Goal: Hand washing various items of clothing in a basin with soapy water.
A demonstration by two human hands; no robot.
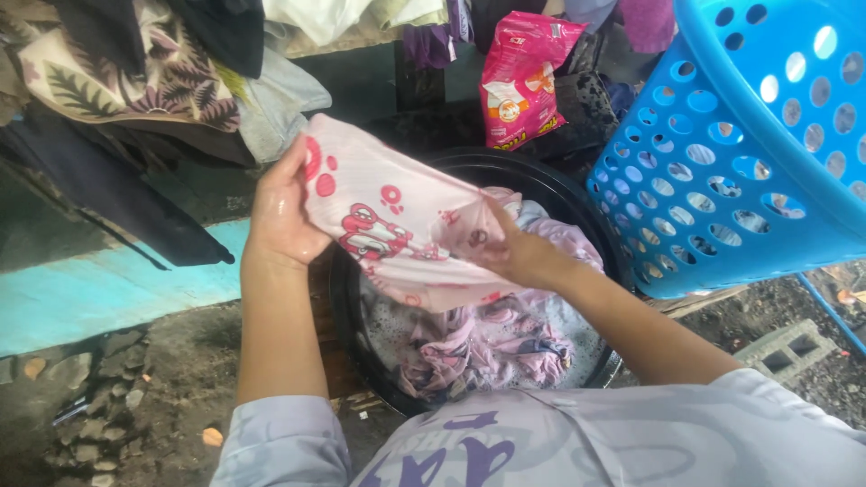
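- Pink and white cloth, printed with red cartoon shapes and dots, is what I see stretched between both hands: the wet garment [397, 225] hangs in the air just above the black basin [577, 194].
- My left hand [281, 209] sits at about nine o'clock of the garment, fingers curled round its upper left edge, thumb side toward me, gripping the fabric tight.
- My right hand [516, 252] is at about three o'clock of the garment, pinching its right end between thumb and fingers; the cloth runs taut from one hand to the other and sags below the right hand.
- Below the garment, at six o'clock, the basin holds soapy water [577, 334] and a heap of soaked lilac and pink clothes [492, 347], partly under the foam.
- At two o'clock from the basin a blue plastic laundry basket [749, 153] with round holes leans in, its wall just beside the basin's rim.
- At twelve o'clock, behind the basin, a pink detergent bag [521, 77] stands upright.
- At ten o'clock, patterned and dark fabrics [135, 72] hang over a turquoise ledge [99, 289].
- At four o'clock a grey concrete block [783, 350] lies on the dark ground, well apart from my hands.
- My pale lilac sleeves [280, 442] show at the bottom of the view.
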